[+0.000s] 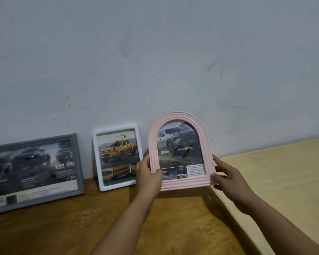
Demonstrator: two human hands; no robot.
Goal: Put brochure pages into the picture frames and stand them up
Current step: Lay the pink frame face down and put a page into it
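A pink arched picture frame holds a brochure page showing a white truck. It is upright at the wall, its bottom edge just above or on the brown table. My left hand grips its lower left side and my right hand grips its lower right corner. To its left a white frame with a yellow truck page leans against the wall. Further left a grey frame with a dark car page also leans there.
The brown wooden table runs along a pale grey wall. A lighter wooden surface adjoins it on the right, with a raised edge between them.
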